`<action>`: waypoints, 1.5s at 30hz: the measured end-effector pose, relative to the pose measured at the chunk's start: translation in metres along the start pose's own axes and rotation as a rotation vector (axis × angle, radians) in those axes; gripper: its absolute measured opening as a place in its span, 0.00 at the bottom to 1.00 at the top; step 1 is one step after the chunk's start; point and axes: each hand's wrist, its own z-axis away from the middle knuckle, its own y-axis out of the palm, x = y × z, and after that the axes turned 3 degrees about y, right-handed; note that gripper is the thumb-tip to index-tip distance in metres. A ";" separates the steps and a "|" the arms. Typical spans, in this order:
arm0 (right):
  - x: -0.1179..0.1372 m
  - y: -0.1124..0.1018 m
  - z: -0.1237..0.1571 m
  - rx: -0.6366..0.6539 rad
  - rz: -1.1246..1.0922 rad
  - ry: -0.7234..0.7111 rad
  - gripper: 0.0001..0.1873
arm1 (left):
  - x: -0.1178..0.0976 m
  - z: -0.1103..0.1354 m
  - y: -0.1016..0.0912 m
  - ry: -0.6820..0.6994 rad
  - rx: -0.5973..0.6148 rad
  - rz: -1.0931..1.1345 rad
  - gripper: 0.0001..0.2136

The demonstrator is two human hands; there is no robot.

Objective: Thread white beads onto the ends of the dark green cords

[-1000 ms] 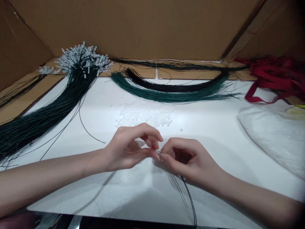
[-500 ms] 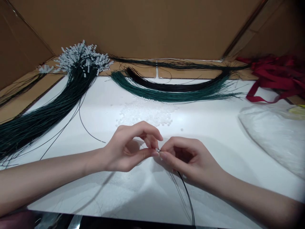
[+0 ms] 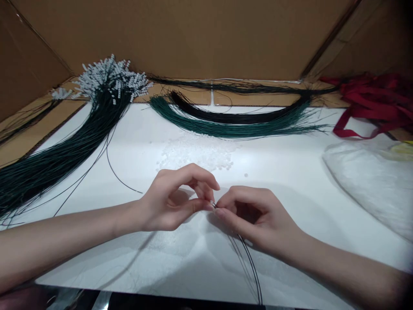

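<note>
Close together over the white work surface (image 3: 129,262), my two hands meet fingertip to fingertip. My left hand (image 3: 183,200) pinches a tiny white bead, mostly covered by the thumb and finger. Thin dark wire (image 3: 253,260) is pinched in my right hand (image 3: 254,211), right beside the bead. Its strands run under the palm and hang in a curve toward the front edge. Just beyond the hands lies a spread of small white, translucent beads (image 3: 196,153). How the wire passes the bead is too small to tell.
On the left lies a thick bundle of green wires (image 3: 67,142) tipped with white beads (image 3: 109,77). Green wire (image 3: 219,129) and black wire (image 3: 226,116) lie at the back. Red ribbon (image 3: 371,105) and a clear plastic bag (image 3: 371,185) are at right. Cardboard walls (image 3: 206,38) enclose the back.
My right fingertips have shifted slightly against the bead and wire. The hanging strands have swung a little left and spread apart. My left hand has hardly moved.
</note>
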 end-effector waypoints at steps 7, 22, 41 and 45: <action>0.001 0.000 -0.001 -0.008 0.053 -0.016 0.08 | 0.001 0.001 0.000 -0.007 0.005 0.000 0.14; 0.001 0.002 -0.001 -0.023 0.082 -0.047 0.09 | 0.003 0.002 0.000 -0.010 0.010 0.002 0.15; -0.001 0.001 -0.001 -0.022 0.085 -0.058 0.09 | 0.002 0.001 -0.001 -0.001 0.018 -0.021 0.15; -0.001 0.002 -0.001 -0.023 0.092 -0.062 0.09 | 0.002 0.001 -0.002 -0.014 0.026 -0.028 0.14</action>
